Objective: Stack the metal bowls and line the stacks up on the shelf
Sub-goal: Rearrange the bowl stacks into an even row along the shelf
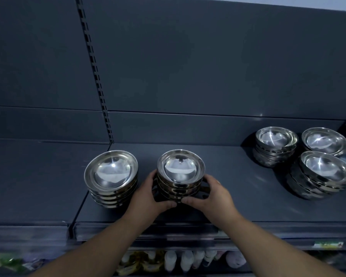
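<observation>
A stack of metal bowls (pixel 180 172) stands in the middle of the dark grey shelf (pixel 238 198). My left hand (pixel 150 196) grips its left side and my right hand (pixel 212 193) grips its right side, thumbs meeting at the front of the base. Just to the left stands another stack of bowls (pixel 111 176), close to my left hand. At the right are a third stack (pixel 275 145), a fourth stack (pixel 322 174) nearer the front, and a single shallow bowl (pixel 326 141) behind it.
The shelf's back panel (pixel 208 66) rises behind the bowls, with a slotted upright (pixel 97 76) at the left. A seam (pixel 82 204) divides this shelf from its left neighbour. Below the front edge, a lower shelf holds white bottles (pixel 188 260) and packets.
</observation>
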`<state>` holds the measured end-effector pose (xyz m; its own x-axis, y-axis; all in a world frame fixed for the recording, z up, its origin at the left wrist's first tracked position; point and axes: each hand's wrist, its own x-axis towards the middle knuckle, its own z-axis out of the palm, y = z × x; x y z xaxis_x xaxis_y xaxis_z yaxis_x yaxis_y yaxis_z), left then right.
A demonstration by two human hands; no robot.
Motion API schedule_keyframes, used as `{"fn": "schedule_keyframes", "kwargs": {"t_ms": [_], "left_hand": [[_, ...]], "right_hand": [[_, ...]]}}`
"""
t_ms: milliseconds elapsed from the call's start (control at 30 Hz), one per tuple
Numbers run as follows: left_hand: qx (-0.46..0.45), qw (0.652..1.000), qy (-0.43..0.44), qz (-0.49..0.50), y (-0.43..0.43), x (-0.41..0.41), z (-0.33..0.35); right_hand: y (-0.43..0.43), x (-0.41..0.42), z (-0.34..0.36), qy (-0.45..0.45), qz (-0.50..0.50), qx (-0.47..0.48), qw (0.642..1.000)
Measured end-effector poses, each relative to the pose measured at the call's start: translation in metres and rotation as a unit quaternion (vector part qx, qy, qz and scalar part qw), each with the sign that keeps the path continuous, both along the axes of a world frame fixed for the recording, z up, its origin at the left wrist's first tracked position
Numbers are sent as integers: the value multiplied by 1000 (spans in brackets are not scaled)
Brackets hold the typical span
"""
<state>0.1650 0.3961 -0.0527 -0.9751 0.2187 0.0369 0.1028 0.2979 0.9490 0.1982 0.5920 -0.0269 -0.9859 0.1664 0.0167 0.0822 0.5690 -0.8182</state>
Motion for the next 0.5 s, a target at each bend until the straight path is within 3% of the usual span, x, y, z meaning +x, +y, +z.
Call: {"fn": "schedule_keyframes", "kwargs": {"t_ms": [500], "left_hand": [[25,1000,-10,-4,2,-3,-1]], "right_hand": [[-1,-1,-3,9,-9,17,1000]]}}
